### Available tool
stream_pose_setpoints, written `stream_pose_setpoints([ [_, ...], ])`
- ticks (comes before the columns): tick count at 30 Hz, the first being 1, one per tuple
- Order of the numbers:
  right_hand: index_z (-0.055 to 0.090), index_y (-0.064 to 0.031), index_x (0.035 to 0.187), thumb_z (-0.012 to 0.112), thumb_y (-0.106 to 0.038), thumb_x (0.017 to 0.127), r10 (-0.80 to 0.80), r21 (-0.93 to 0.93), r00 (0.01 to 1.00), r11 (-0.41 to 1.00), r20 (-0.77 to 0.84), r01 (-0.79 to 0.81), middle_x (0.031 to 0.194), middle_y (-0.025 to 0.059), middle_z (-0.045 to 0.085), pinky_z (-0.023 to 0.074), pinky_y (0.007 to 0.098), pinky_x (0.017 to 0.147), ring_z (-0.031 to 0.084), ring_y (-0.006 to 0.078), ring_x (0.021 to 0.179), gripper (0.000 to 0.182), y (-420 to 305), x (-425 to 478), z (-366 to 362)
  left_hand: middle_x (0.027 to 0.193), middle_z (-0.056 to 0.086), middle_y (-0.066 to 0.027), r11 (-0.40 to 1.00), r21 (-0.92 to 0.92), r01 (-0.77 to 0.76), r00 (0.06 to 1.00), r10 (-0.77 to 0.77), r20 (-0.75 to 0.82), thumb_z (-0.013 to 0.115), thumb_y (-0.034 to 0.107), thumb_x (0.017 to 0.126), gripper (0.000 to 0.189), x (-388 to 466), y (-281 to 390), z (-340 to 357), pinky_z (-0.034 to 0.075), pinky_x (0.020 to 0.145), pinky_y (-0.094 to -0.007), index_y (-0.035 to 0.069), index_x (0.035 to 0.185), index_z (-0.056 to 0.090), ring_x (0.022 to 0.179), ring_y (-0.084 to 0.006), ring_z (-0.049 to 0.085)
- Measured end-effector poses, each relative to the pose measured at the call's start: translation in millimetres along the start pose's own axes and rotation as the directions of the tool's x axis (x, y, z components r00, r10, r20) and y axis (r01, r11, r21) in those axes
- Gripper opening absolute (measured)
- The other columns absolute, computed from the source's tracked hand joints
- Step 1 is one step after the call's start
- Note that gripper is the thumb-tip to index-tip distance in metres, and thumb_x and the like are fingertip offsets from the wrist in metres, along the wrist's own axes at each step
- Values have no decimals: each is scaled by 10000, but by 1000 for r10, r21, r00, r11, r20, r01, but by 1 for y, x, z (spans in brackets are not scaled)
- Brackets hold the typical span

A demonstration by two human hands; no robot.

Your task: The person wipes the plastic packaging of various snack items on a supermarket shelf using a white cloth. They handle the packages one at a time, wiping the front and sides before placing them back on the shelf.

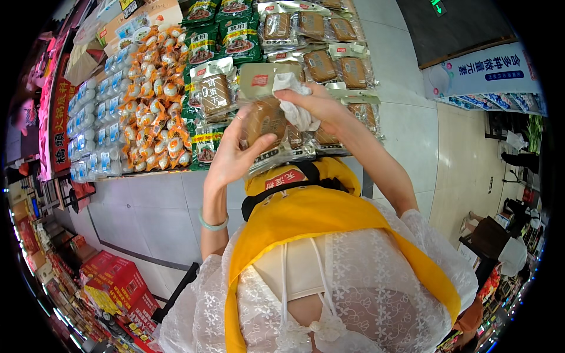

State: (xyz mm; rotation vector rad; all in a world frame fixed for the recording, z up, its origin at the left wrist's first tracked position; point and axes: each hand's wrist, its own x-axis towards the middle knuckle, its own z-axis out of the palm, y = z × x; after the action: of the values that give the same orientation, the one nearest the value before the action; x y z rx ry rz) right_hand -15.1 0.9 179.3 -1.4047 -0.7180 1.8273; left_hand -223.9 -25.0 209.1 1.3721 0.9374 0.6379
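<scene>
My left hand (231,152) grips the side of a clear plastic pack (265,120) that holds a flat brown food block. Its thumb lies across the front of the pack. A crumpled white cloth (292,105) is bunched in my right hand (324,108), against the upper right of the same pack. The pack is tilted and held up over the display; its top carries a pale band with a red logo. Just left of it lies a similar brown-block pack (215,93) with a white header. More such packs (320,66) lie in rows behind and to the right.
Left on the display stand are green food pouches (238,39), orange-and-clear wrapped eggs (154,106) and clear egg cartons (106,123). Red boxes (119,282) are stacked at lower left. A tiled aisle (401,128) runs along the right, with a chest-like cabinet (481,73) beyond.
</scene>
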Motion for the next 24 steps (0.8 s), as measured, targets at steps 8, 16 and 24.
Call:
stream_pose_setpoints([
  [8, 534, -4, 1155, 624, -94, 840, -247, -13, 878, 964, -410, 264, 973, 89, 652, 544, 300, 709, 659, 180, 827, 339, -16, -6, -30, 1272, 509, -124, 965, -254, 72, 982, -112, -150, 595, 91, 898, 586, -11, -10, -3, 391, 968, -279, -48, 1382, 295, 1140, -158, 485],
  [16, 465, -87, 1197, 769, -248, 636, -763, -730, 599, 261, 245, 632, 1176, 144, 520, 316, 431, 996, 436, 307, 1203, 658, -28, -21, 36, 1198, 557, -124, 940, 298, 164, 987, -157, -46, 594, 88, 886, 454, -8, 12, 7, 411, 901, -281, -27, 1292, 428, 1046, -166, 530],
  [24, 556, -54, 987, 652, -94, 702, -653, -473, 609, 404, 450, 783, 866, 109, 625, 452, 356, 678, 592, 262, 733, 303, -17, 6, 14, 1313, 468, -125, 991, -134, -25, 989, 6, -145, 611, 72, 876, 571, -35, -26, -5, 386, 977, -307, -39, 1365, 336, 1166, -176, 469],
])
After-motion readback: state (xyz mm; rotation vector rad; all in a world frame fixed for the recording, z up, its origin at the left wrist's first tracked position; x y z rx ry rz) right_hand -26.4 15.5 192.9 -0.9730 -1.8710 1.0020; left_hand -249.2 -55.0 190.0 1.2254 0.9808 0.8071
